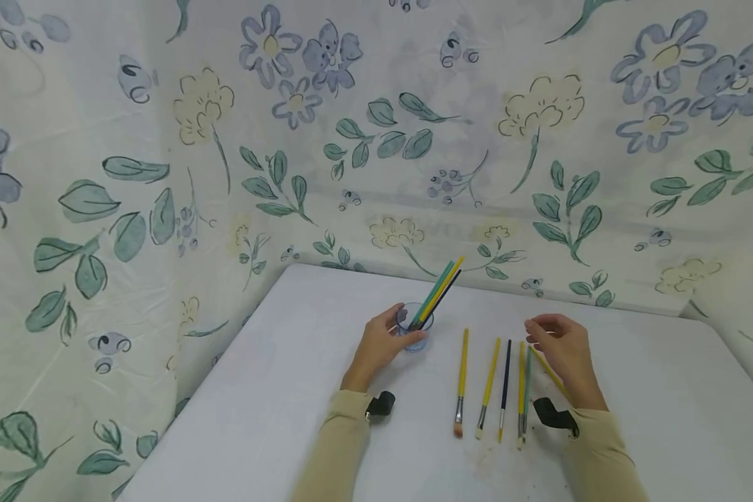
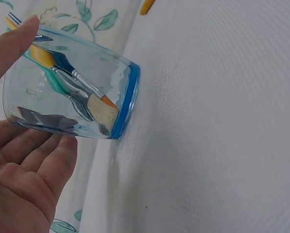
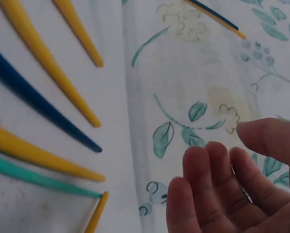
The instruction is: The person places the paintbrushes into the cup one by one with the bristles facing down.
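My left hand (image 1: 379, 345) grips a clear glass with a blue base (image 1: 416, 344), thumb on one side and fingers on the other. Three paintbrushes (image 1: 438, 293), teal, yellow and dark blue, lean in it with bristles down; the left wrist view shows their bristles (image 2: 104, 111) near the bottom. My right hand (image 1: 565, 352) hovers near the handle ends of several paintbrushes on the table, its fingers loosely bent and holding nothing. Among these are a yellow paintbrush (image 1: 463, 362), a dark blue paintbrush (image 1: 505, 376), a teal paintbrush (image 1: 528, 383) and a slanted yellow paintbrush (image 1: 547, 369) partly behind the right hand.
A white-covered table (image 1: 263, 390) lies beneath everything. Floral cloth (image 1: 376, 174) hangs behind it and at its sides. The loose brushes lie roughly side by side, bristles toward me, with small specks around the right-hand ones.
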The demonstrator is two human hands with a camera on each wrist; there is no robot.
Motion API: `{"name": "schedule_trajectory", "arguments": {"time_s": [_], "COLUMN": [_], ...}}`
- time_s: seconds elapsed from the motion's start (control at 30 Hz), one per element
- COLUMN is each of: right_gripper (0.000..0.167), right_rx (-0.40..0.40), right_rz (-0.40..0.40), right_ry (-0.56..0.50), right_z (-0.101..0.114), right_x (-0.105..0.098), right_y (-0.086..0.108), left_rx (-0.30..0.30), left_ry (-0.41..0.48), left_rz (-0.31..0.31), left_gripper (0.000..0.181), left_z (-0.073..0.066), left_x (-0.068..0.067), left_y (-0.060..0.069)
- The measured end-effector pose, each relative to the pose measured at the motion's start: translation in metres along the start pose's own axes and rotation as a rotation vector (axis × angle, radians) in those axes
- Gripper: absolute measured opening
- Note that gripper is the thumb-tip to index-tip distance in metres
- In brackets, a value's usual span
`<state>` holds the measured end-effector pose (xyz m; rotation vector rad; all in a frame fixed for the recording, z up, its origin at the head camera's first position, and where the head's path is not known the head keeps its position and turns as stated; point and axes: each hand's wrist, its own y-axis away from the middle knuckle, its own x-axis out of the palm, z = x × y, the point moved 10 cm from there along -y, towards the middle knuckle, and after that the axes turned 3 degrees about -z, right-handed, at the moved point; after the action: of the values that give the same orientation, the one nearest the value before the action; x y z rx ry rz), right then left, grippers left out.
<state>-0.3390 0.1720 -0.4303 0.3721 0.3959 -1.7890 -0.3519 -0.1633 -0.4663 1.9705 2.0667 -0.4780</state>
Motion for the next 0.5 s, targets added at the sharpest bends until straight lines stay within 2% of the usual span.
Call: {"name": "schedule_trajectory", "arguments": {"time_s": [0.2,0.27,0.5], "right_gripper": [0.038,0.040,0.043], "right_rx": [-0.015,-0.005,0.079], "right_rz": [0.059,0.075,0.178], "right_ry": [0.185,0.251,0.365], "right_z": [-0.014,-0.020,-0.045], "right_x": [-0.010,-0.013,-0.013], "right_y": [-0.001,-0.002,-0.001], "left_rx": [0.008,0.005,-0.010], "left_ry": [0.014,0.016,-0.004], "left_rz": [-0.013,-0.010,-0.006], "left_gripper": [0.086,0.087,0.089], "left_z": [0.001,0.002,0.003], "left_x": [-0.001,0.000,0.002], "left_y": [0.000,0.000,0.000]}}
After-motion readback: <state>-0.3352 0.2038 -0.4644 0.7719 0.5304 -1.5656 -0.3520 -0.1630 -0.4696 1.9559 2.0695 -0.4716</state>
